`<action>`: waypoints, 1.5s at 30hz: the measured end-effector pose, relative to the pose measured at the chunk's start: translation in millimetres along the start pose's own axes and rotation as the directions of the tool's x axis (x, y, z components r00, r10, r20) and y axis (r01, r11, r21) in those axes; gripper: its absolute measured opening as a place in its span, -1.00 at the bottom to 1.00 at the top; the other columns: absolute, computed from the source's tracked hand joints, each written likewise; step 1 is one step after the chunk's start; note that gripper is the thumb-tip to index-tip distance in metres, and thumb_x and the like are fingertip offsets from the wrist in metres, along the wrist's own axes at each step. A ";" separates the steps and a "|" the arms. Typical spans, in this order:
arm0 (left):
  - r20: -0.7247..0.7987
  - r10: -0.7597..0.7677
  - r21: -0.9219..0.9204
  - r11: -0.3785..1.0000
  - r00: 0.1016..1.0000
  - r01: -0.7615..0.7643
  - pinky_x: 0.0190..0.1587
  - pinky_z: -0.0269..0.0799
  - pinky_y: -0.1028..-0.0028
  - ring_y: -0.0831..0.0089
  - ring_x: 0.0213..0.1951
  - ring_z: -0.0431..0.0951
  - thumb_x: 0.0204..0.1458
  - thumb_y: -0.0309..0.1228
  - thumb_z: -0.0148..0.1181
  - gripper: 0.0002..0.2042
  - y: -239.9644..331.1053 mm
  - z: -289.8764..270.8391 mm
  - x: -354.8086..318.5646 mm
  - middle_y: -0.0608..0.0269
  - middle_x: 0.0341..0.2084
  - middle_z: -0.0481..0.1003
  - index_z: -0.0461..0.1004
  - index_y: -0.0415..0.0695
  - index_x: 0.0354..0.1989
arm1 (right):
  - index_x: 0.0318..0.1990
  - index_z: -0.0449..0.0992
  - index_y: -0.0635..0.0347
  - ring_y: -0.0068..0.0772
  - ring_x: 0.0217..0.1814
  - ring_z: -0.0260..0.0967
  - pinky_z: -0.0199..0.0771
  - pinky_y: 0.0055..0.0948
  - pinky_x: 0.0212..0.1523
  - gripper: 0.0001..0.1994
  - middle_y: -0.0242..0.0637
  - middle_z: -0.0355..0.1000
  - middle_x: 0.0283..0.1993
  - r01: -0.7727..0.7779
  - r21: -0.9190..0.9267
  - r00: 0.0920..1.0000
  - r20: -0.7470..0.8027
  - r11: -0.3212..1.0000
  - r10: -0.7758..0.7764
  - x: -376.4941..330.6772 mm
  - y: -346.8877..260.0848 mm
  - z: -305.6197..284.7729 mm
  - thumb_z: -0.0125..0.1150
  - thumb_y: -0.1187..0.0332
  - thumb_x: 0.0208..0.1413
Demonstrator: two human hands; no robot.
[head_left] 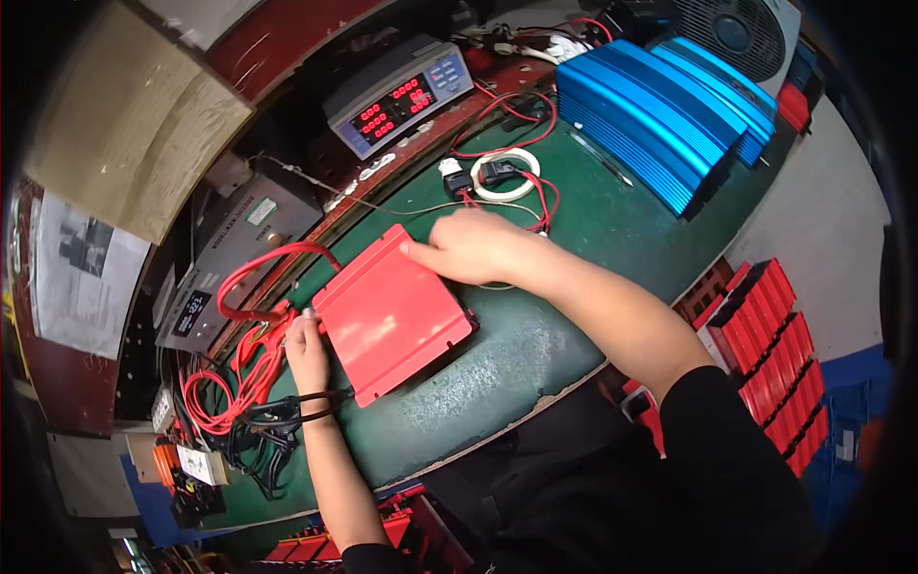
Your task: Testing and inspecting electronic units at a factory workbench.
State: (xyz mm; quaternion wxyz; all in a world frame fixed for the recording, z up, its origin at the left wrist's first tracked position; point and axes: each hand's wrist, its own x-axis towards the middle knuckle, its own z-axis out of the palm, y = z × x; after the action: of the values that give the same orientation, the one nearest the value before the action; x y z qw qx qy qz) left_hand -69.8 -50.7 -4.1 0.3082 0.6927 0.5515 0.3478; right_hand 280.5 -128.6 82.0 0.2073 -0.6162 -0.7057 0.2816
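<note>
- So, left hand (306, 352) sits at the near-left edge of the red box (390, 314), fingers curled against that edge where the red leads (251, 277) arrive; whether it pinches a lead end or just the box rim, cannot tell.
- Right hand (475, 247) lies palm-down on the box's far corner, fingers mostly flat and stretched toward the top edge; pressing or steadying, not wrapped round anything.
- Red box lies flat on the green bench (574, 239), tilted diagonally, mid-bench in front of the person.
- Step, as a judgement: hooking up or seating leads at the box's left end while the other hand holds it from sliding.
- Next move likely calls for a firm hold from the right hand and a fine fingertip push from the left at the terminal edge.
- Black cable bundle (277, 421) crosses the left wrist, near the red leads.
- White ring (505, 175) with small black parts lies beyond the right hand, apart from it.
- Grey meter (397, 96) with red digits stands at the back; blue finned cases (669, 110) at far right of the bench.
- Stacked red units (775, 354) sit off the bench to the right.
</note>
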 end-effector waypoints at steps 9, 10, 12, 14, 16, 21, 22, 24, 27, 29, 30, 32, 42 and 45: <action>0.065 0.057 -0.081 0.995 0.996 -0.051 0.10 0.22 0.39 0.36 -0.05 0.39 0.32 -0.24 -0.14 -0.66 -7.7 -0.5 0.4 0.13 -0.14 0.45 0.44 -0.31 -0.14 | -0.35 0.58 0.41 -0.35 -0.56 0.51 0.41 -0.41 -0.52 -0.15 -0.08 0.59 -0.42 -0.244 0.023 0.705 0.690 0.969 0.161 -2.1 -1.3 -15.4 -0.16 -0.42 0.12; 0.099 -0.009 -0.194 0.981 0.995 0.029 0.10 0.22 0.39 0.35 -0.06 0.39 0.31 -0.25 -0.11 -0.67 -7.3 0.0 1.8 0.13 -0.14 0.45 0.44 -0.31 -0.12 | -0.35 0.58 0.41 -0.35 -0.56 0.51 0.41 -0.41 -0.52 -0.15 -0.08 0.59 -0.42 -0.243 0.021 0.703 0.692 0.970 0.161 -1.4 0.8 -15.3 -0.16 -0.42 0.12; 0.131 0.035 -0.225 0.974 0.991 -0.005 0.10 0.23 0.38 0.34 -0.05 0.39 0.30 -0.25 -0.10 -0.67 -7.4 0.1 -0.6 0.13 -0.13 0.46 0.45 -0.31 -0.09 | -0.32 0.59 0.40 -0.40 -0.56 0.49 0.35 -0.45 -0.56 -0.18 -0.10 0.61 -0.39 -0.230 0.062 0.660 0.744 0.971 0.109 0.3 8.1 -13.2 -0.08 -0.40 0.12; 0.213 0.174 -0.036 0.985 0.961 -0.171 0.10 0.24 0.36 0.29 -0.03 0.40 0.29 -0.26 -0.08 -0.66 -1.1 -3.9 -6.3 0.10 -0.10 0.46 0.44 -0.35 -0.08 | -0.35 0.58 0.41 -0.42 -0.58 0.48 0.34 -0.48 -0.59 -0.18 -0.10 0.60 -0.41 -0.225 0.091 0.649 0.757 0.970 0.079 3.3 11.9 -10.1 -0.07 -0.39 0.12; 0.064 0.096 -0.035 0.995 0.993 -0.094 0.10 0.23 0.39 0.27 -0.06 0.40 0.29 -0.26 -0.08 -0.66 -0.3 1.3 -7.5 0.07 -0.14 0.47 0.44 -0.37 -0.18 | -0.36 0.59 0.43 -0.45 -0.61 0.46 0.32 -0.49 -0.64 -0.18 -0.09 0.61 -0.41 -0.233 0.143 0.630 0.776 0.962 0.037 9.9 13.1 -6.2 -0.04 -0.39 0.12; 0.020 0.179 0.106 0.978 0.984 -0.180 -0.06 0.28 0.31 0.16 -0.21 0.42 0.28 -0.32 -0.11 -0.71 24.8 6.7 -8.3 0.05 -0.32 0.48 0.45 -0.30 -0.30 | -0.56 0.57 0.30 -0.43 -0.61 0.44 0.37 -0.46 -0.58 -0.28 -0.20 0.53 -0.57 -0.183 0.052 0.875 0.464 0.982 0.139 -0.8 -0.7 -15.9 0.06 -0.34 0.10; 0.007 0.191 0.006 0.982 0.982 -0.191 -0.04 0.28 0.31 0.17 -0.19 0.42 0.27 -0.32 -0.09 -0.72 23.9 7.9 -7.6 0.05 -0.31 0.48 0.45 -0.29 -0.28 | -0.64 0.50 0.26 -0.35 -0.63 0.41 0.34 -0.36 -0.56 -0.34 -0.21 0.42 -0.66 -0.085 -0.001 0.957 0.278 0.996 0.082 -0.9 0.2 -13.4 0.13 -0.26 0.09; 0.008 0.270 0.038 0.962 0.963 -0.270 0.02 0.30 0.32 0.18 -0.15 0.44 0.25 -0.30 -0.03 -0.72 22.3 9.8 -7.2 0.07 -0.28 0.50 0.48 -0.28 -0.30 | -0.65 0.41 0.26 -0.22 -0.65 0.35 0.31 -0.28 -0.55 -0.42 -0.21 0.32 -0.72 0.063 -0.059 0.981 -0.178 0.996 -0.072 0.9 -2.5 -0.8 0.20 -0.14 0.09; -0.097 0.238 0.193 0.957 0.966 -0.216 -0.09 0.32 0.30 0.15 -0.25 0.46 0.27 -0.25 -0.03 -0.62 25.7 7.6 0.7 0.05 -0.43 0.51 0.55 -0.29 -0.44 | -0.50 0.42 0.22 -0.15 -0.35 0.40 0.37 -0.19 -0.34 -0.62 -0.17 0.41 -0.46 0.279 -0.071 0.920 -0.268 0.958 -0.287 -7.9 -27.3 20.1 0.30 0.06 0.02; -0.143 0.160 0.159 0.978 0.977 -0.137 -0.17 0.30 0.27 0.17 -0.31 0.45 0.30 -0.23 -0.09 -0.58 20.9 4.1 1.2 0.05 -0.50 0.48 0.52 -0.29 -0.48 | -0.26 0.49 0.20 -0.09 0.06 0.38 0.36 -0.09 0.03 -0.64 -0.10 0.46 -0.09 0.542 -0.270 0.784 -0.180 0.796 -0.595 -14.8 -39.0 28.9 0.32 0.08 -0.02; -0.117 0.075 0.115 0.991 0.990 -0.061 -0.18 0.29 0.28 0.21 -0.30 0.44 0.31 -0.21 -0.12 -0.55 21.0 2.0 0.8 0.05 -0.48 0.47 0.50 -0.29 -0.50 | -0.14 0.52 0.20 -0.05 0.23 0.30 0.30 -0.02 0.21 -0.57 -0.06 0.42 0.06 0.643 -0.360 0.675 -0.149 0.676 -0.722 -21.0 -42.6 33.6 0.32 0.04 -0.02; -0.152 0.181 0.248 0.959 0.972 -0.140 -0.20 0.27 0.21 0.11 -0.32 0.41 0.29 -0.20 -0.07 -0.59 31.2 2.6 -12.5 -0.01 -0.50 0.43 0.43 -0.28 -0.50 | 0.23 0.36 0.09 0.00 0.45 0.06 0.00 0.09 0.42 -0.30 -0.05 0.19 0.35 0.646 -0.364 0.743 0.097 0.671 -0.662 -41.8 -53.1 41.5 0.30 -0.08 -0.02; 0.148 0.355 0.074 0.927 0.923 -0.369 -0.16 0.28 0.29 0.18 -0.31 0.37 0.25 -0.31 -0.04 -0.69 49.8 5.8 -24.1 0.14 -0.53 0.40 0.40 -0.26 -0.49 | 0.31 0.31 -0.03 0.02 0.45 0.07 0.03 -0.05 0.44 -0.26 -0.05 0.15 0.40 0.466 -0.438 0.847 -0.031 0.769 -0.531 -7.1 -25.9 36.2 0.37 0.06 -0.09; 0.234 0.359 0.070 0.921 0.903 -0.384 -0.08 0.30 0.29 0.15 -0.22 0.37 0.23 -0.31 -0.02 -0.73 64.1 8.1 -31.7 0.11 -0.44 0.41 0.39 -0.27 -0.41 | 0.30 0.33 -0.02 0.07 0.45 0.08 0.05 -0.01 0.43 -0.27 -0.05 0.15 0.41 0.423 -0.455 0.859 -0.075 0.783 -0.507 -7.7 -24.8 37.8 0.36 0.08 -0.10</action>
State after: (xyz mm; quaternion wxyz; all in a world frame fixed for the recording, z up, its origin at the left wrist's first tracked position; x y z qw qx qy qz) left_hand -32.7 -95.0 38.8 0.2542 0.8355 0.3912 0.2903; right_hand 238.8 -143.7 70.1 0.1992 -0.4764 -0.8564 0.0004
